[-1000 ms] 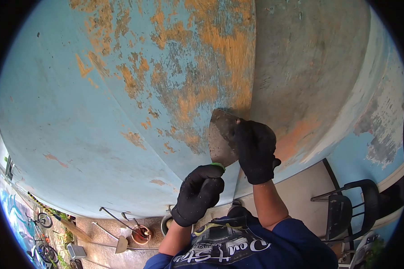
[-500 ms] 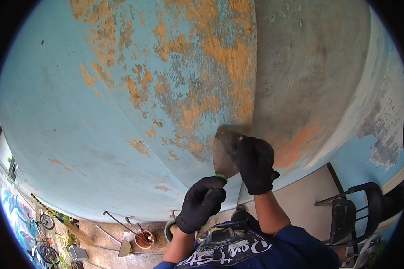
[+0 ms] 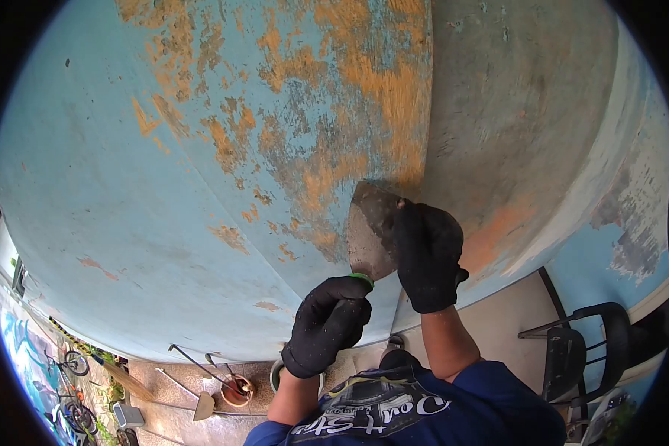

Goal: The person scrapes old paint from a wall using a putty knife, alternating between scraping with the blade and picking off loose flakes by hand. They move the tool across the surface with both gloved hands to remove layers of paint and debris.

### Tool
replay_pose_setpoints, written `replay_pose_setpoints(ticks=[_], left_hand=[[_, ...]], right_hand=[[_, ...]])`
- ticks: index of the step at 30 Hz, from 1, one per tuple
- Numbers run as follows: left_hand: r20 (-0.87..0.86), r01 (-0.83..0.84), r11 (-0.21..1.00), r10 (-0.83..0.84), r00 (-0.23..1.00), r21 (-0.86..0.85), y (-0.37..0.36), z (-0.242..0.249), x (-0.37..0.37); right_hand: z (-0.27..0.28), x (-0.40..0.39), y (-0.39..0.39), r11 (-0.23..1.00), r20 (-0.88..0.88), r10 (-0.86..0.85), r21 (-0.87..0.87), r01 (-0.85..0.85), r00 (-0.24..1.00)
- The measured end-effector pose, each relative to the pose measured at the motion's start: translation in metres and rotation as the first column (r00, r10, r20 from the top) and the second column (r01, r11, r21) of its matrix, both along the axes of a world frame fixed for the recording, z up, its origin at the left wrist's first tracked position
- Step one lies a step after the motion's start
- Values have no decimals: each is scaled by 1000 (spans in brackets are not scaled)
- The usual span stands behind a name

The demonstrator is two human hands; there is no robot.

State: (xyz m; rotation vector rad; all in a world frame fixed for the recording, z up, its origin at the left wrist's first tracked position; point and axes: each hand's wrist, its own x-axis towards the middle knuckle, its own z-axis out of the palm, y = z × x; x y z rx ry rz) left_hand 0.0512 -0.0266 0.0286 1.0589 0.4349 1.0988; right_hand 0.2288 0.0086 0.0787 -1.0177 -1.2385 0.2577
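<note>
Peeling blue wall meets scraper under both hands; chair right.

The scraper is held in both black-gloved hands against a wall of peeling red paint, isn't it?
Not quite. The head view shows the scraper gripped by the left hand and right hand, both in black gloves, but the wall wears peeling light blue paint, with orange patches beneath.

Scraper handle hidden in left hand — blade part-covered by right hand.
</note>
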Motion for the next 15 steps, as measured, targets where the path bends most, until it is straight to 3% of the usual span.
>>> replay_pose_setpoints(ticks=[4,9,15], left_hand=[[-37,44,994,-48,998,-96,-5,-9,-5],[74,80,996,-77,994,-31,0,3,-3],[-14,32,993,-34,999,-113,-3,-7,-4]], right_hand=[[-13,2,-2,999,71,-42,-20,43,997],[1,-1,-1,999,64,-39,7,38,997],[-1,-1,-2,997,93,-69,-15,70,993]])
